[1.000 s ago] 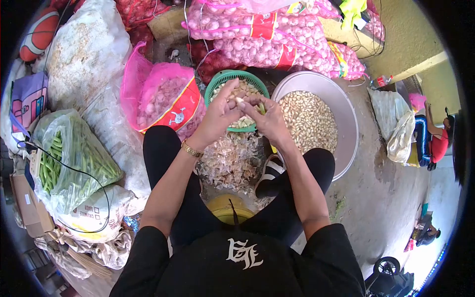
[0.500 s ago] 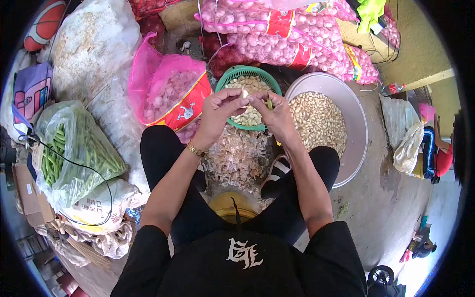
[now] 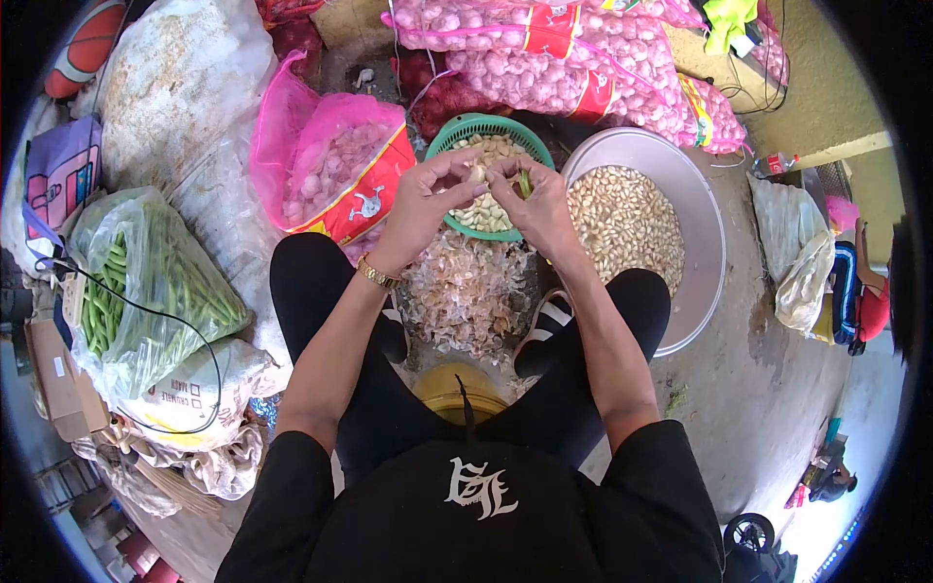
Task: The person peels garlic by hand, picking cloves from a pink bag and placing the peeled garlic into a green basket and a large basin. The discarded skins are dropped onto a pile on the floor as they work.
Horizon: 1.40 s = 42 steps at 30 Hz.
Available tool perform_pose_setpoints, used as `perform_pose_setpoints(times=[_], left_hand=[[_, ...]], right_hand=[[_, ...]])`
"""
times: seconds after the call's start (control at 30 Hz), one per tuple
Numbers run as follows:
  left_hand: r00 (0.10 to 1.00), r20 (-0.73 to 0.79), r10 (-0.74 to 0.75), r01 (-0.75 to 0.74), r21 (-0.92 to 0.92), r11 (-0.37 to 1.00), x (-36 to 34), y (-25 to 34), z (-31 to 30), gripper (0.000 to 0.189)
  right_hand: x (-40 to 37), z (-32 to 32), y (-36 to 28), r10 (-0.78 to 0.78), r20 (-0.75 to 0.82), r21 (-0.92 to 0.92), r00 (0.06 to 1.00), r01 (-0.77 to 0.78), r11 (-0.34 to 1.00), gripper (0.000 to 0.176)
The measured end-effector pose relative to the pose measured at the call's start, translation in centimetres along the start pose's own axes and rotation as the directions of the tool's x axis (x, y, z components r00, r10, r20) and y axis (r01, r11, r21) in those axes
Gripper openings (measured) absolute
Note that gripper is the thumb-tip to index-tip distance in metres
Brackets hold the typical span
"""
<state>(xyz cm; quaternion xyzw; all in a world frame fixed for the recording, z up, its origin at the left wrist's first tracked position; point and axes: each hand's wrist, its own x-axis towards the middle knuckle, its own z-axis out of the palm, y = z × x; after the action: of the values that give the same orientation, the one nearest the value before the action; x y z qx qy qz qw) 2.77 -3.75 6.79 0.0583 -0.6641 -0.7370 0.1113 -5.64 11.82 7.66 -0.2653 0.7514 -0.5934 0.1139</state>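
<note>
Above the green basket (image 3: 537, 158) my two hands meet at a small pale garlic clove (image 3: 477, 173). My left hand (image 3: 430, 206) has its thumb and fingers pinched on the clove's left side. Opposite it, my right hand (image 3: 533, 206) touches the clove with its fingertips, and a small green-yellow thing, too small to name, shows between its fingers. Peeled cloves (image 3: 483, 216) lie in the basket, partly hidden by my hands. Below, papery skins (image 3: 462, 291) are heaped on the floor between my feet. A wide tub (image 3: 702, 272) of cloves stands at the right.
An open pink garlic sack (image 3: 374, 185) lies left of the basket, with full garlic sacks (image 3: 544, 58) behind. Green beans in a plastic bag (image 3: 155, 291) sit at the left. A yellow container (image 3: 457, 389) is between my legs. Other people (image 3: 868, 296) are at the far right.
My hands have moved slightly down and left, and the fingers around the clove have shifted. The clove now shows lower between the fingertips. The whole view has shifted a little.
</note>
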Motion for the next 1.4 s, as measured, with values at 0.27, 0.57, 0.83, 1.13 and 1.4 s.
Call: perform_pose_setpoints(times=[0.27, 0.57, 0.83, 1.13, 1.4], left_hand=[[0.979, -0.023, -0.202, 0.192, -0.219, 0.957, 0.6, 0.4, 0.1, 0.022], [0.976, 0.069, -0.207, 0.212, -0.521, 0.827, 0.9, 1.0, 0.2, 0.028], [0.960, 0.204, -0.191, 0.278, -0.617, 0.736, 0.7, 0.6, 0.1, 0.030], [0.952, 0.237, -0.194, 0.305, -0.666, 0.681, 0.4, 0.2, 0.8, 0.034], [0.974, 0.175, -0.147, 0.225, -0.621, 0.751, 0.4, 1.4, 2.3, 0.033]], right_hand=[[-0.7, -1.2, -0.9, 0.029, 0.078, 0.080, 0.997, -0.035, 0.996, 0.013], [-2.2, -3.2, -0.4, 0.076, 0.431, -0.242, 0.899, 0.033, 0.970, 0.020], [-2.3, -2.1, -0.4, 0.028, 0.188, -0.110, 0.982, -0.008, 0.994, 0.037], [-1.7, -1.4, -1.1, -0.245, 0.064, -0.159, 0.967, 0.252, 0.954, 0.028], [-1.1, -1.8, 0.2, -0.103, -0.002, -0.043, 0.995, 0.103, 0.994, 0.020]])
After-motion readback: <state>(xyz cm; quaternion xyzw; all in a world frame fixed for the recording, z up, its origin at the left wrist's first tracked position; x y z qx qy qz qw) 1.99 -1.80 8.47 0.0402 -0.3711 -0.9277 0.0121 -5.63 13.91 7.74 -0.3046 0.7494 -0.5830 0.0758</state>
